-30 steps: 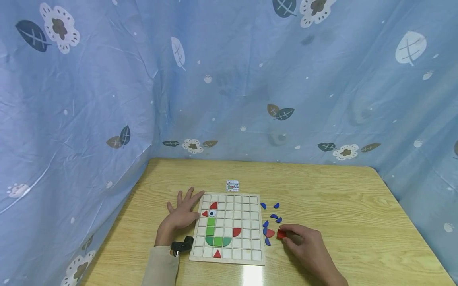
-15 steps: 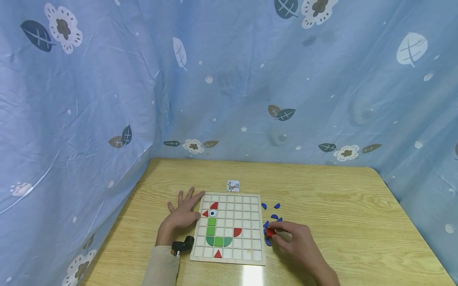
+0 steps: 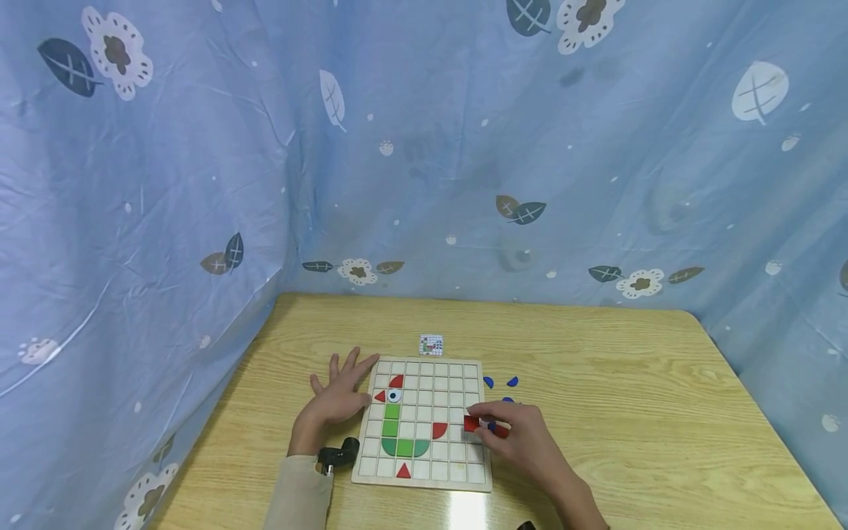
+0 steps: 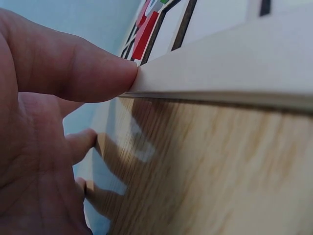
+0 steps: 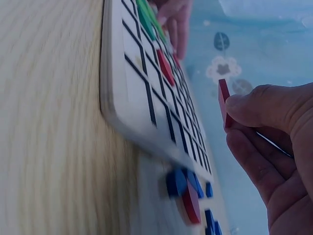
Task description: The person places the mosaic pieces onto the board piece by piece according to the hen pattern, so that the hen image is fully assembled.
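Note:
The right hand (image 3: pixel 523 436) pinches a red square piece (image 3: pixel 471 423) between thumb and fingers above the right columns of the white grid board (image 3: pixel 424 486). In the right wrist view the red piece (image 5: pixel 224 104) is held on edge, clear of the board. Fingers of the left hand (image 3: pixel 336 400) are spread along the board's left edge; its thumb (image 4: pixel 78 68) touches the rim. Green squares (image 3: pixel 391 428), green quarter pieces, red pieces such as a red quarter piece (image 3: pixel 439 430), and a round eye piece (image 3: pixel 394 395) lie in the grid.
Right of the board lie blue half-round pieces (image 3: pixel 512 381) and a red rounded piece (image 5: pixel 191 203), partly hidden by the right hand in the head view. A small printed card (image 3: pixel 430 344) lies behind the board. A patterned blue curtain (image 3: pixel 424 147) hangs behind the table.
The right hand has moved left with the red square, from beside the loose pieces to over the board's right side. The left hand has stayed at the board's edge.

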`<act>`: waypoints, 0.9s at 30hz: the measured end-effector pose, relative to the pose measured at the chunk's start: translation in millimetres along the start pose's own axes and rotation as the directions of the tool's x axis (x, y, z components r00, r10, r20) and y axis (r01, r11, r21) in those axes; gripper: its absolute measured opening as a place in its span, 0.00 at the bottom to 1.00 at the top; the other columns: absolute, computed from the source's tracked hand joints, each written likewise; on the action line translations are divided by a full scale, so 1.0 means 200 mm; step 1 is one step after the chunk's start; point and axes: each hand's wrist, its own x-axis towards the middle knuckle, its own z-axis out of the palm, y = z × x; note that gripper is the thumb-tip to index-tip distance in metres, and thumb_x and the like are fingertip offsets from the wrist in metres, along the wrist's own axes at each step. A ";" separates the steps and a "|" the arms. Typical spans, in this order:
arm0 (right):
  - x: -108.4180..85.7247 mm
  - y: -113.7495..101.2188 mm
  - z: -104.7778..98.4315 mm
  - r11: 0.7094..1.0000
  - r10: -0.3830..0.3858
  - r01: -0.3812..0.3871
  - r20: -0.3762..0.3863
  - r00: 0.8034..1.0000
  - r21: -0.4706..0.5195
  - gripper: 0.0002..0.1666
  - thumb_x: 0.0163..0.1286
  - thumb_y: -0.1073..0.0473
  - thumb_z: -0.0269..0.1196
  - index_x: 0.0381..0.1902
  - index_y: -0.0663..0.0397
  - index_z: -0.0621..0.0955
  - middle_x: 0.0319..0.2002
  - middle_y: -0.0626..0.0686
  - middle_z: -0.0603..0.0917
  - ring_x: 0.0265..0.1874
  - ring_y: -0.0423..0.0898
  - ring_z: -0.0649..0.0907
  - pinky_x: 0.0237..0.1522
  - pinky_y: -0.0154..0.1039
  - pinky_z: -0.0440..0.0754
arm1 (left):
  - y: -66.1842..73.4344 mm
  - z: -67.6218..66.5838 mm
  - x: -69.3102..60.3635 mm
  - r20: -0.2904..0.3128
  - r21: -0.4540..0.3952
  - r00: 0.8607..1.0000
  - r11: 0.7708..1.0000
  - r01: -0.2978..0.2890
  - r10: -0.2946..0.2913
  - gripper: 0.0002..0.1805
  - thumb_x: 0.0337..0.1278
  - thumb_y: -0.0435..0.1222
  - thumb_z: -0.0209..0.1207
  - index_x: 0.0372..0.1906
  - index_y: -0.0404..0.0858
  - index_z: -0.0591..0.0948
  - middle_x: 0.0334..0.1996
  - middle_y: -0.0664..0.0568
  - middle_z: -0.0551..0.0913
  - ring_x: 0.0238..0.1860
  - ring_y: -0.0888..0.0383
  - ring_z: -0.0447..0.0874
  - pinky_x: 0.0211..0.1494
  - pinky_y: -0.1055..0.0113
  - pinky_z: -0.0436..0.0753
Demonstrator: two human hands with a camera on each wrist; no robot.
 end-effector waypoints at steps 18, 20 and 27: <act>0.13 -0.06 0.23 0.996 -0.038 0.025 0.139 0.990 0.090 0.17 0.65 0.72 0.75 0.50 0.55 0.93 0.46 0.48 0.95 0.46 0.40 0.92 0.51 0.40 0.92 | -0.01 0.00 -0.01 -0.022 -0.041 0.999 0.999 -0.027 0.026 0.49 0.54 0.31 0.58 0.87 0.48 0.66 0.90 0.34 0.44 0.87 0.25 0.20 0.70 0.16 0.14; 0.14 -0.07 0.25 0.997 -0.028 0.015 0.160 0.987 0.082 0.17 0.66 0.71 0.75 0.51 0.55 0.93 0.47 0.47 0.95 0.46 0.39 0.92 0.51 0.39 0.91 | -0.01 0.01 -0.01 -0.028 -0.052 0.999 0.998 -0.038 0.037 0.49 0.53 0.31 0.58 0.86 0.47 0.67 0.90 0.33 0.45 0.87 0.24 0.21 0.70 0.17 0.12; 0.17 -0.09 0.29 1.000 -0.015 0.013 0.205 0.979 0.013 0.16 0.67 0.68 0.76 0.52 0.51 0.93 0.47 0.45 0.95 0.45 0.33 0.88 0.51 0.36 0.90 | -0.04 0.02 0.01 -0.045 -0.068 0.997 0.996 -0.065 0.062 0.49 0.52 0.32 0.59 0.85 0.49 0.68 0.90 0.33 0.45 0.87 0.24 0.21 0.68 0.16 0.12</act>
